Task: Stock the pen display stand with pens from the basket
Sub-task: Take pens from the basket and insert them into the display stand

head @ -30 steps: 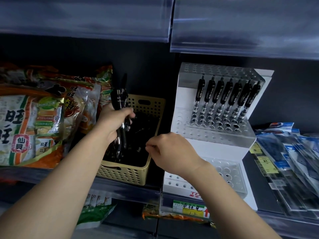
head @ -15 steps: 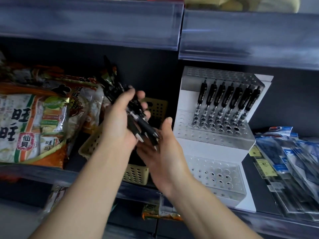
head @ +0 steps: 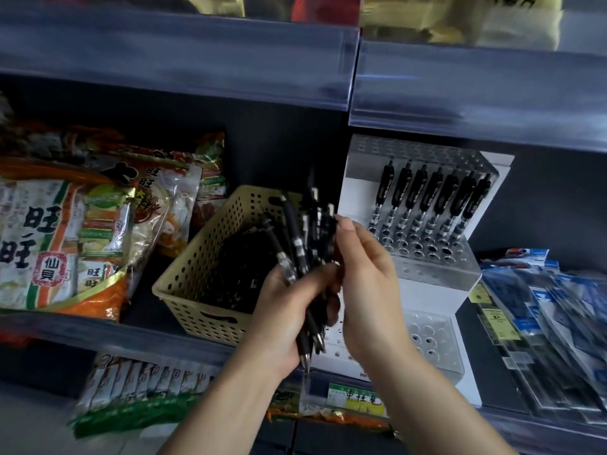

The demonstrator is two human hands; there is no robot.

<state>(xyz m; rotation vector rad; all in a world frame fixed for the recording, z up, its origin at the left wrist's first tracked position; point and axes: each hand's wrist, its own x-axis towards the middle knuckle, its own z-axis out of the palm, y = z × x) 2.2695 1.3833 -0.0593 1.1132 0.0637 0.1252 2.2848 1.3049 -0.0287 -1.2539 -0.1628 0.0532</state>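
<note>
left hand [head: 281, 318] lowered with pens [head: 294, 238], right hand [head: 371, 284] now alongside

The left forearm [head: 223, 408] and right forearm [head: 437, 399] are bare along all the length that shows, from the near edge up to the wrists. The left hand [head: 289, 310] and right hand [head: 371, 290] are bare as well, ungloved, with slim fingers.

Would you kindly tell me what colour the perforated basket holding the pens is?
The basket is pale yellowish beige, clearest in the head view.
</note>
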